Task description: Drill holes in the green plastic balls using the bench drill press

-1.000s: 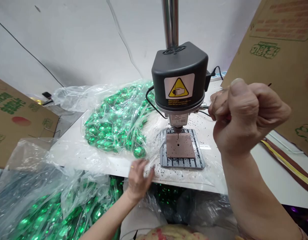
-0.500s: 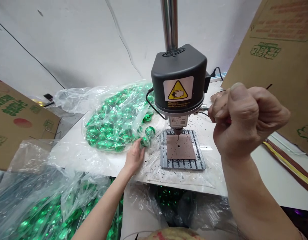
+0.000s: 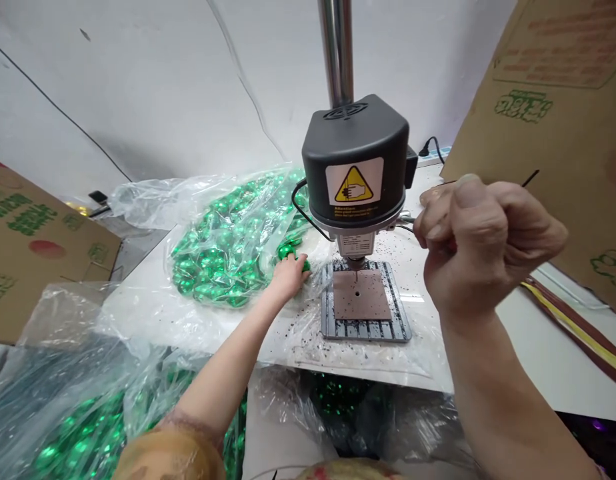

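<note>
At the mouth of a clear plastic bag, my left hand (image 3: 289,275) has its fingers curled over a shiny green ball (image 3: 307,265), mostly hidden under them. Another green ball (image 3: 285,250) lies just beyond the fingertips. Many more fill the bag (image 3: 223,233) behind and to the left. On the right, my right hand (image 3: 481,240) is raised in a fist around the feed handle of a bench drill press (image 3: 355,160); the grip is mostly covered. Below the drill bit, a brown board (image 3: 362,295) with a dark hole lies on the grooved metal base (image 3: 401,327).
Dark shavings are scattered over the white table (image 3: 428,347) and base. Cardboard boxes stand at right (image 3: 563,133) and left (image 3: 38,247). Another bag of green balls (image 3: 78,427) is below the table at lower left. Brown and yellow strips (image 3: 578,327) lie at right.
My left hand has moved forward and slightly right, over the green balls. My right fist stays about where it was, around the handle.
</note>
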`<action>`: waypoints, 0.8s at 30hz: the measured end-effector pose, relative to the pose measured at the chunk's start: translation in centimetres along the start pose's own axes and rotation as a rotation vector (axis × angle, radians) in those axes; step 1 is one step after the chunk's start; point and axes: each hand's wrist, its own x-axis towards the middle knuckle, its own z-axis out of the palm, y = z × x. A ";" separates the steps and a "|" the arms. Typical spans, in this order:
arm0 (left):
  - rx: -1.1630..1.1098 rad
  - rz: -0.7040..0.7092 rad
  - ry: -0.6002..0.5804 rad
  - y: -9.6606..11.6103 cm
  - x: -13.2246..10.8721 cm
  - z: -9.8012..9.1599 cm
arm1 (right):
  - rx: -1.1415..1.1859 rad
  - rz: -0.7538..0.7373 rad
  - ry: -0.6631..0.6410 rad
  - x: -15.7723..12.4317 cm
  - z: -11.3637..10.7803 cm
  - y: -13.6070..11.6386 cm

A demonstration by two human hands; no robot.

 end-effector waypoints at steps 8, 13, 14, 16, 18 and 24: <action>-0.993 0.073 0.194 1.9 -2.5 0.3 | 0.016 -0.024 -0.030 0.1 0.0 0.0; -1.532 -0.184 0.051 4.4 -4.4 1.6 | 0.048 0.010 -0.038 0.0 -0.3 0.0; -1.525 -0.199 0.045 4.7 -4.5 1.9 | 0.052 0.018 -0.047 0.0 -0.4 -0.1; -1.459 -0.182 0.050 5.1 -4.7 2.3 | 0.059 0.025 -0.071 0.0 -0.5 -0.1; -1.401 -0.130 0.050 5.4 -4.8 2.8 | 0.065 0.023 -0.084 0.0 -0.6 -0.1; -1.168 0.021 0.019 6.0 -5.0 3.9 | 0.066 0.037 -0.085 -0.2 -0.5 -0.2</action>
